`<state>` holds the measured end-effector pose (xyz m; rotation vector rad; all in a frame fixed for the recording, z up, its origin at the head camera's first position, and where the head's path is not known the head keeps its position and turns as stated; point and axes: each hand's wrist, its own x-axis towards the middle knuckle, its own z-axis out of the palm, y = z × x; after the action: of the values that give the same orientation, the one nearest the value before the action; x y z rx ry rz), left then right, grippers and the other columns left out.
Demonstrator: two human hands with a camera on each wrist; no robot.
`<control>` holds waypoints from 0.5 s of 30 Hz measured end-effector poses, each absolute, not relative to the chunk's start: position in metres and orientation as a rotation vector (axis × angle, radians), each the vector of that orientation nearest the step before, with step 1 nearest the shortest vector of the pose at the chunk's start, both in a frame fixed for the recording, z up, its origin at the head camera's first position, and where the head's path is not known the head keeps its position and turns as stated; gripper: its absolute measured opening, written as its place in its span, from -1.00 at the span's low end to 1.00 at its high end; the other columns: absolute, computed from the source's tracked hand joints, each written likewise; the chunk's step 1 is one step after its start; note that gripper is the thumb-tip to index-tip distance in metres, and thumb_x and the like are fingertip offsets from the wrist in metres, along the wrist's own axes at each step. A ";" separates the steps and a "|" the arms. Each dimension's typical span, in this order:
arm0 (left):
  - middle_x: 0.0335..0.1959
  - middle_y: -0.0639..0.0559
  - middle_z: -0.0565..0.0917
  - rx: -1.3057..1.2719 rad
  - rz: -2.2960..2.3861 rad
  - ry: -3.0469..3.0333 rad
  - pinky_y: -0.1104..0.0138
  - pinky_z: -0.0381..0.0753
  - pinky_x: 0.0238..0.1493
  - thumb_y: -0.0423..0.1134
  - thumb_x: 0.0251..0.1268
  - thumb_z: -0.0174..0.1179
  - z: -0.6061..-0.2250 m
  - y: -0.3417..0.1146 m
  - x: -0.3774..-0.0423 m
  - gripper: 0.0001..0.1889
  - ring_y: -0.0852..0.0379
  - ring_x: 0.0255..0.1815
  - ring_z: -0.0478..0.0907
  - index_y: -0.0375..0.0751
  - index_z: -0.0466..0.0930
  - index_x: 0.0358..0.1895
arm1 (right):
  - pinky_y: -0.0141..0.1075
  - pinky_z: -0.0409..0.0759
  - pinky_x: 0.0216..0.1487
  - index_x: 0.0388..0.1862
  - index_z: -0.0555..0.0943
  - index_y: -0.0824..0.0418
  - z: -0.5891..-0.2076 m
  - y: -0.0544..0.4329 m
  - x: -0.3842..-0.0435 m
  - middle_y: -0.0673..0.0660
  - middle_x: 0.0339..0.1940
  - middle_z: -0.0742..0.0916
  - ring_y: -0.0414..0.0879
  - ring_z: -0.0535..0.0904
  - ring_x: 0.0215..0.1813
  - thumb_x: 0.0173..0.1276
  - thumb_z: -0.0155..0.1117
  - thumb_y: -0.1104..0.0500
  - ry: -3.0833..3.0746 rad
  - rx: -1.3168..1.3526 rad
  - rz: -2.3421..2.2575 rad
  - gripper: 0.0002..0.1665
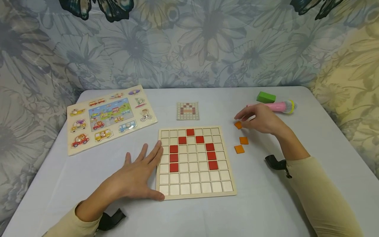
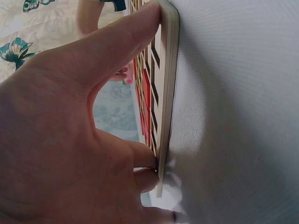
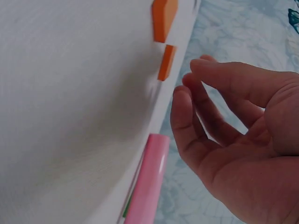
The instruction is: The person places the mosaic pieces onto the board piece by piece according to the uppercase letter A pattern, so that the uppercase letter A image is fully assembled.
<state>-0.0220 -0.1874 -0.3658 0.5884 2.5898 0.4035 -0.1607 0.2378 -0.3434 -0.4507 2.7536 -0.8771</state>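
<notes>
A wooden grid board (image 1: 227, 196) lies on the white table, with several red tiles (image 1: 173, 158) set in an arch of squares. My left hand (image 1: 137, 177) is spread against its left side. The thumb touches the near corner and fingertips touch the side edge, as the left wrist view also shows. Right of the board lie three orange tiles (image 1: 243, 140). Above the farthest one hovers my right hand (image 1: 260, 120), fingers loosely bent. In the right wrist view the thumb and fingertips stand apart from an orange tile (image 3: 167, 63), and nothing shows between them.
Behind the board lies a small pattern card (image 1: 188, 111). A picture puzzle board (image 1: 111, 113) with vehicles is at the back left. At the back right are a green block (image 1: 265, 97) and a pink toy microphone (image 1: 278, 107), partly behind my right hand.
</notes>
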 end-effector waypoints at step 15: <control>0.77 0.06 -0.31 0.599 0.402 2.593 -0.68 -0.21 0.31 0.43 -0.15 0.53 -0.367 -0.188 -0.023 0.45 -0.38 0.73 -0.29 -0.15 -0.14 0.72 | -0.13 0.67 0.03 -0.02 0.81 0.24 -0.357 0.240 -0.169 0.19 -0.04 0.82 0.09 0.68 0.01 0.23 0.43 0.45 2.730 -0.570 -0.779 -0.65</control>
<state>-0.0226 -0.1879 -0.3669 0.5992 2.5932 0.4015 -0.1691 0.2397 -0.3573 -0.5702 2.7300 -0.7791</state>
